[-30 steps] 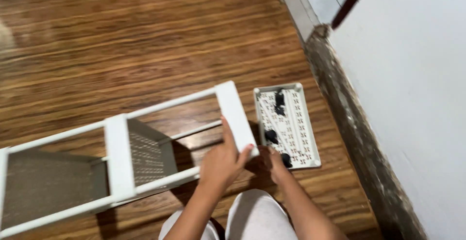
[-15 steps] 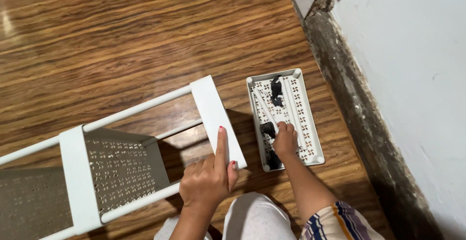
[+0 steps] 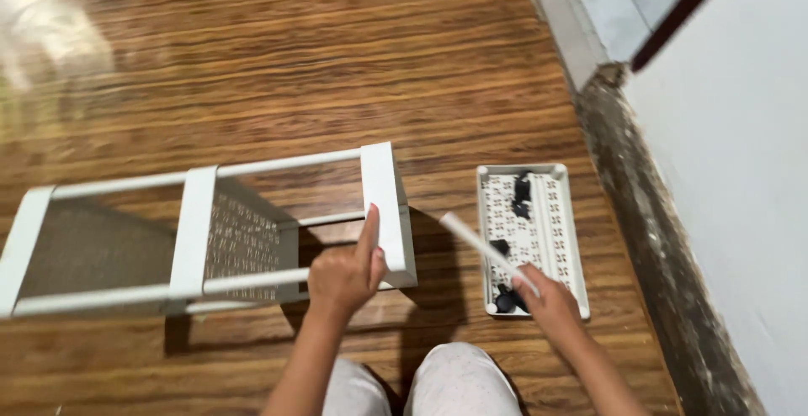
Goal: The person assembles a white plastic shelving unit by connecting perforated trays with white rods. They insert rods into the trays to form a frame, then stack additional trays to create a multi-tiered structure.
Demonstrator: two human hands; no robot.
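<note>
- The white rack (image 3: 210, 239) lies on its side on the wooden floor (image 3: 278, 71), directly left of the perforated tray, with a strip of bare floor between the two.
- It has three flat white panels joined by thin white rods; the panel nearest the tray is the end panel (image 3: 387, 210).
- The left hand (image 3: 343, 275) rests on that end panel, left of the tray: the index finger (image 3: 367, 231) lies straight along the panel face and the other fingers curl at its lower edge.
- The perforated tray (image 3: 568, 248), a shallow white piece with a cut-out pattern, lies flat on the floor.
- Small black parts (image 3: 522, 197) sit at the tray's far end, and more of them (image 3: 505, 298) at its near end.
- The right hand (image 3: 543, 298) is at the tray's near end, closed around a thin white rod (image 3: 480, 243).
- The rod slants up and to the left from that hand, its free end hanging over the floor just left of the tray.
- A dark, worn skirting board (image 3: 640, 239) runs to the right of the tray, below a pale wall (image 3: 741, 155).
- The person's knees in light trousers (image 3: 446, 382) show at the bottom edge, nearer than the tray.
</note>
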